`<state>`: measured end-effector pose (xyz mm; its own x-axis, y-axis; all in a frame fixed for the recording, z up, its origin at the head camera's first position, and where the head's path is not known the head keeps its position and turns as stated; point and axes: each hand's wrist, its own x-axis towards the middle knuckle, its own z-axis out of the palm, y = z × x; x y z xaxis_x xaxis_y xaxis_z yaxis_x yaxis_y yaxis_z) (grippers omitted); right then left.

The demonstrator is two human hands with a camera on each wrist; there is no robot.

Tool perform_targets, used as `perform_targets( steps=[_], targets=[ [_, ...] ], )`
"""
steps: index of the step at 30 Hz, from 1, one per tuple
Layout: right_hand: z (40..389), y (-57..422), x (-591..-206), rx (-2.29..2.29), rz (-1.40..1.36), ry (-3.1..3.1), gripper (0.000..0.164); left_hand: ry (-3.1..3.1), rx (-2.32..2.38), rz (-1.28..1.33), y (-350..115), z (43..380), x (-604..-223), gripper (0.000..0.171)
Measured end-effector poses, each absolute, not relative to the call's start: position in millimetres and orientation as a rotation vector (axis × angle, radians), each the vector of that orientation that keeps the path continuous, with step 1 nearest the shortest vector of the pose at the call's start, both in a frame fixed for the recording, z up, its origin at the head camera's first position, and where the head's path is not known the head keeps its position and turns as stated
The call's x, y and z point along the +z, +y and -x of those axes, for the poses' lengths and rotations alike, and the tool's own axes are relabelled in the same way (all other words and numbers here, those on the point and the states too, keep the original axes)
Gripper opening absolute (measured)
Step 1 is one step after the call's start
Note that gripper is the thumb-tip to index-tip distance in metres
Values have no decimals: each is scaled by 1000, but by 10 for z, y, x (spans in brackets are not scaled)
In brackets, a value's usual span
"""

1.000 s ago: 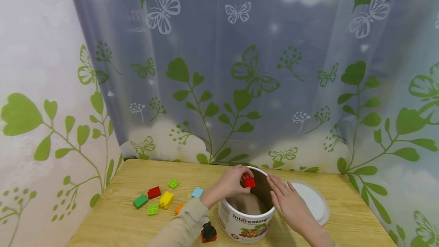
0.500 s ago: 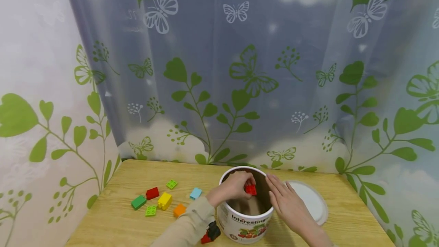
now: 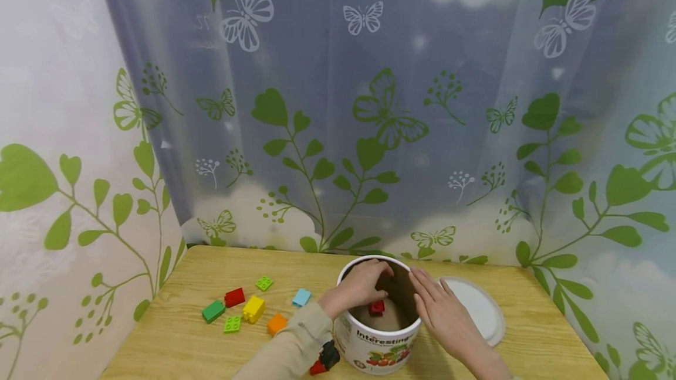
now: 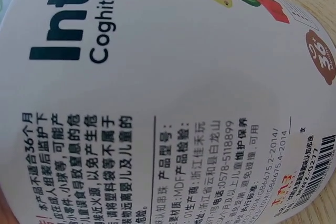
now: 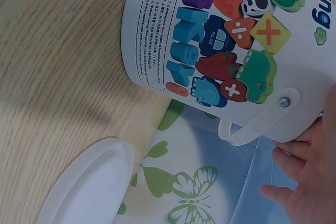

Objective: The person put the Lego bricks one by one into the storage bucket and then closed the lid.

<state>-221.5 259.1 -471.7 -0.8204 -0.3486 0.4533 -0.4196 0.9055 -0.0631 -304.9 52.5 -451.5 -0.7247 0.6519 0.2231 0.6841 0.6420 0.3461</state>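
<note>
Red brick (image 3: 377, 308) seemed placed in the tub (image 3: 382, 342), so the loose-fingered, empty left hand (image 3: 360, 285) probably needed withdrawing, while straight-fingered right hand (image 3: 448, 315) only touched the tub.

The person's left sleeve (image 3: 285, 349) is long, beige and creased toward its cuff (image 3: 310, 322); the left hand (image 3: 361, 285), the right hand (image 3: 443, 312) and the right wrist (image 3: 477, 354) are bare.

Released the red brick (image 3: 377, 308) from the left hand (image 3: 364, 286), pinched there half a second ago; now lower inside the tub (image 3: 345, 342), beneath the loosened grasp.
</note>
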Motion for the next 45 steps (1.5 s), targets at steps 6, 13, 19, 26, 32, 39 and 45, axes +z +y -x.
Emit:
perform_targets(
  steps=[6, 13, 19, 26, 32, 39, 45],
  targets=[
    [2219, 2590, -4711, 217, -568, -2617, 46, -2710, -825, 1062, 476, 3016, -4452, 25],
    [2211, 2590, -4711, 224, -569, -2619, 47, -2618, -1053, 1067, 372, 3001, -4428, 26],
    [2202, 2591, -4721, 225, -581, -2600, 46, -2523, -1121, 1063, 263, 2959, -4394, 28],
    [2205, 2585, -4722, 240, -570, -2619, 47, -2415, -1265, 1054, 46, 2896, -4346, 30],
    [2200, 2588, -4704, 244, -558, -2660, 46, -2399, -1378, 962, -204, 2848, -4352, 32],
    [2208, 2590, -4705, 253, -561, -2670, 46, -2392, -1409, 862, -448, 2811, -4407, 33],
    [2209, 2582, -4705, 253, -564, -2665, 46, -2399, -1446, 799, -603, 2779, -4461, 33]
  ],
)
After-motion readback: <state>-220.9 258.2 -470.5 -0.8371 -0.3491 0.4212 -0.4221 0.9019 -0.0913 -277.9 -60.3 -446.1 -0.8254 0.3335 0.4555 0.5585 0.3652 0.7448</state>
